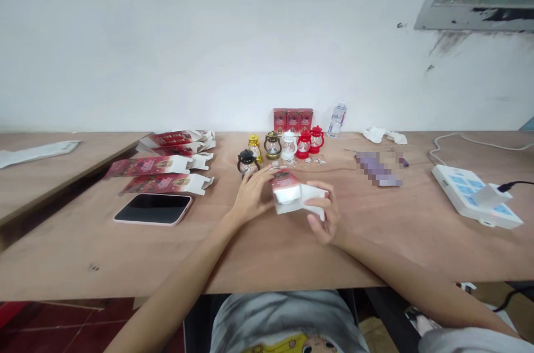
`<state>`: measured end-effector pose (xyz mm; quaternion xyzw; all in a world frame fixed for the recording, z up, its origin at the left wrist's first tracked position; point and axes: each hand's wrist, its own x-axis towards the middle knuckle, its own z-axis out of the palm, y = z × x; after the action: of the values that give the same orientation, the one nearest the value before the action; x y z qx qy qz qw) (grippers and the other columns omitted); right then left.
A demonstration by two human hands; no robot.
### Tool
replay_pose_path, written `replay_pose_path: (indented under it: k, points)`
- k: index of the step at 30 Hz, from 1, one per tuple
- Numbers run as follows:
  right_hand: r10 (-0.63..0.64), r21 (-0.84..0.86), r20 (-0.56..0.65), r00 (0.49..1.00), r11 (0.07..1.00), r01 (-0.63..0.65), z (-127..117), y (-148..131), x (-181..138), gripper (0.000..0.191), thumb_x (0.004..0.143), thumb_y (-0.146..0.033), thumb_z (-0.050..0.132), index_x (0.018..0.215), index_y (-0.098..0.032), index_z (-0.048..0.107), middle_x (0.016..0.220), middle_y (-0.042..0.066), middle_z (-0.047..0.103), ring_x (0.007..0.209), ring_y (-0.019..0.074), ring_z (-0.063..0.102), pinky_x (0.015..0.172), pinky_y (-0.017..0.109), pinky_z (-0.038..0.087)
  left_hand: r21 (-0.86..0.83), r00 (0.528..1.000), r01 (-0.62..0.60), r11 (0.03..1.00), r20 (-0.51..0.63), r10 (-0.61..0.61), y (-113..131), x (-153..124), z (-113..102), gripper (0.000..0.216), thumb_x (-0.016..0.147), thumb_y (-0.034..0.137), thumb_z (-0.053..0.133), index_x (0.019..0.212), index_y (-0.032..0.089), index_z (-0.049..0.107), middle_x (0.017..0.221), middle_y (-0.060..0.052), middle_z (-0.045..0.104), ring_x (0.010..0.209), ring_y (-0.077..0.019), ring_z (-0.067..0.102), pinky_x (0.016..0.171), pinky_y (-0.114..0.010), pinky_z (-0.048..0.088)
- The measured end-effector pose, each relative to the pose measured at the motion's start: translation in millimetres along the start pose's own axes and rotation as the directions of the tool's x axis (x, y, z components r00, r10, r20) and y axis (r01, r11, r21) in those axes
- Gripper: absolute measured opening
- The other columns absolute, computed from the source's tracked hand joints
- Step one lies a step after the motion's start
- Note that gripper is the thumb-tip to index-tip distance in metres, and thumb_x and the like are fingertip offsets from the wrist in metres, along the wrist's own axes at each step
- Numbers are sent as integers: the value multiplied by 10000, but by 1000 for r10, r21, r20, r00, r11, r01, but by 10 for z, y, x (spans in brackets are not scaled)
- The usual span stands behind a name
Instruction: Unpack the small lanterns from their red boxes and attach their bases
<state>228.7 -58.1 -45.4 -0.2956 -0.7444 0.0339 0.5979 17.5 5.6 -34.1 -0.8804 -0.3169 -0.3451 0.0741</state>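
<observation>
A small red carton (285, 180) is tilted in front of me, its end toward me and its white flaps folded out on the right. My left hand (252, 195) grips the carton from the left, fingers over its top and side. On the right, the curled fingers of my right hand (325, 213) hold the white end flap (311, 195), with the thumb apart below. Just behind my left hand stands a black mini lantern (247, 162). A gold lantern (254, 147), a dark bronze lantern (272, 145), a white lantern (288, 145) and two red lanterns (304, 145) form a row beyond.
Flattened red cartons (156, 184) lie at left, above a phone (153, 209). Upright red boxes (293, 119) and a bottle (337, 119) stand by the wall. At right are crumpled tissue (374, 134), a pixelated purple item (377, 168) and a power strip (463, 189) with cords.
</observation>
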Motion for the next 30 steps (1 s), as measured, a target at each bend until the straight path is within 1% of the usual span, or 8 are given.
replay_pose_path:
  k: [2, 4, 7, 11, 18, 23, 27, 30]
  points:
    - [92, -120, 25, 995, 989, -88, -40, 53, 57, 147, 774, -233, 507, 872, -226, 617, 1255, 102, 422, 1148, 278, 467, 921, 448, 405, 22, 998, -18, 1000, -62, 19, 6, -11, 13, 502, 763, 401, 585, 1197, 193, 443, 1224, -126, 576, 1198, -251, 495, 1052, -477, 297]
    - [157, -157, 28, 987, 976, -151, -50, 134, 90, 114, 802, -223, 519, 792, -212, 633, 1299, 93, 388, 1202, 266, 424, 989, 443, 353, 67, 991, -45, 997, -122, 53, 10, -23, 25, 492, 753, 439, 593, 1167, 202, 473, 1179, -127, 602, 1132, -248, 545, 1005, -459, 352]
    - [221, -78, 20, 975, 973, -219, -11, 277, 91, 160, 812, -243, 545, 676, -200, 616, 1301, 76, 405, 1212, 251, 413, 1019, 441, 330, 164, 980, -80, 983, -168, 107, 14, -40, 28, 430, 774, 375, 588, 1164, 219, 499, 1156, -123, 617, 1085, -240, 575, 950, -434, 393]
    - [343, 52, 29, 939, 937, -344, 86, 425, 40, 82, 752, -292, 638, 740, -215, 663, 1325, 69, 400, 1247, 257, 388, 1044, 464, 303, 226, 987, -87, 970, -109, 114, 17, -65, 21, 321, 821, 291, 557, 1142, 281, 541, 1182, -87, 615, 1085, -235, 585, 998, -476, 339]
    - [563, 243, -65, 824, 810, -535, 172, 511, 20, 171, 690, -374, 694, 713, -206, 684, 1204, 88, 519, 1191, 251, 446, 1004, 464, 357, 169, 984, -152, 974, -68, 166, 109, -67, 31, 319, 861, 166, 523, 1090, 381, 575, 1156, -4, 640, 1066, -197, 606, 1009, -453, 367]
    - [589, 296, -31, 807, 777, -556, 136, 504, 77, 150, 685, -348, 704, 654, -201, 698, 1269, 74, 479, 1194, 252, 454, 1006, 444, 371, 193, 977, -170, 966, -95, 191, 145, -55, -1, 334, 871, 138, 496, 1086, 383, 571, 1154, 4, 640, 1066, -192, 606, 983, -445, 389]
    - [612, 412, -125, 781, 748, -521, 48, 584, 177, 145, 644, -330, 741, 695, -203, 692, 1321, 53, 409, 1210, 252, 446, 1001, 437, 396, 355, 960, -107, 929, -206, 189, 51, -57, -31, 299, 860, 193, 531, 1125, 330, 547, 1179, -39, 626, 1099, -216, 586, 958, -452, 387]
    - [661, 510, -187, 726, 697, -504, -68, 687, 267, 168, 644, -333, 735, 717, -202, 662, 1329, 41, 396, 1115, 235, 528, 909, 420, 479, 380, 943, -27, 925, -297, 149, -46, -65, -57, 301, 849, 259, 554, 1147, 290, 528, 1193, -74, 615, 1123, -243, 567, 956, -453, 371]
